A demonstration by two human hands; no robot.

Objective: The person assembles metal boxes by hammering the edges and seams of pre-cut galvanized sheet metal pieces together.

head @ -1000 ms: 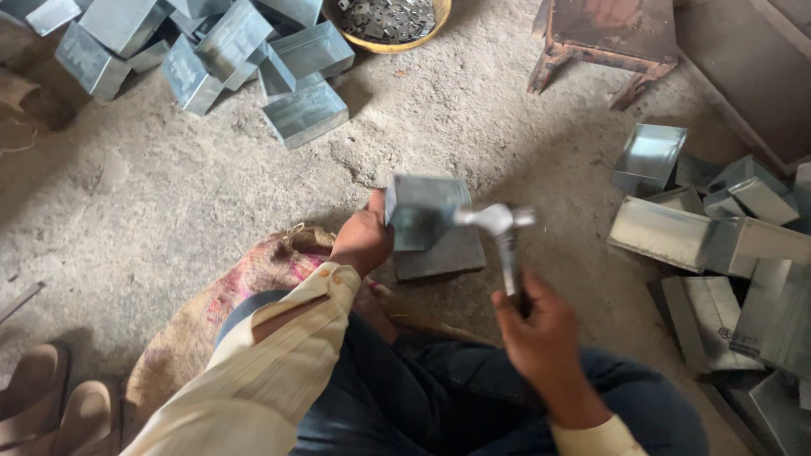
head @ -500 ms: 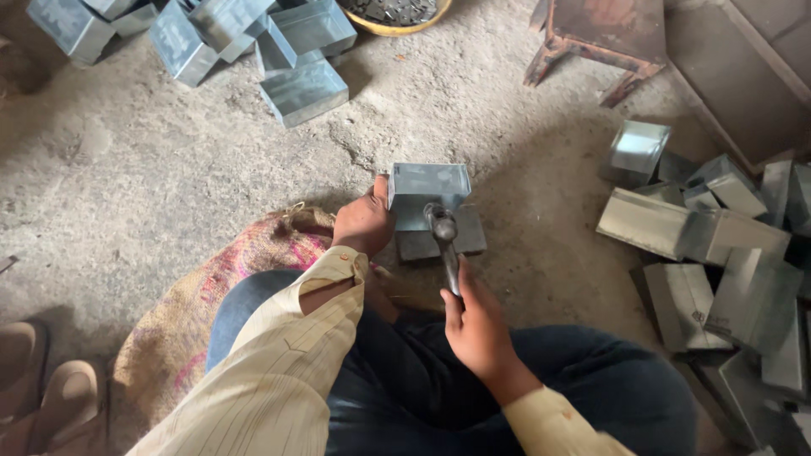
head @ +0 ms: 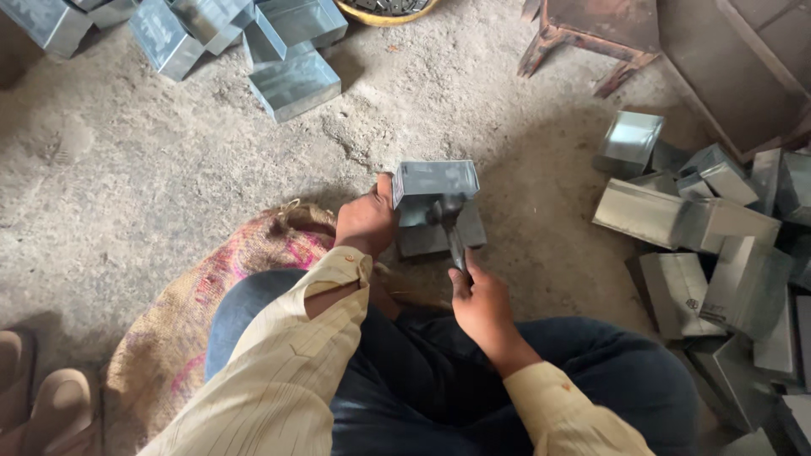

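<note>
Metal box (head: 435, 187) steadied by left hand (head: 365, 221); hammer (head: 449, 226) now down on it.

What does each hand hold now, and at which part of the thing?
The left hand holds a small grey metal box by its left side. The right hand holds a hammer by the lower handle, with the head at the box.

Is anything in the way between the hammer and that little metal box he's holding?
Nothing visible. The hammer, gripped in the right hand, has its head right against the sheet-metal box, which the left hand steadies over a flat metal block.
</note>
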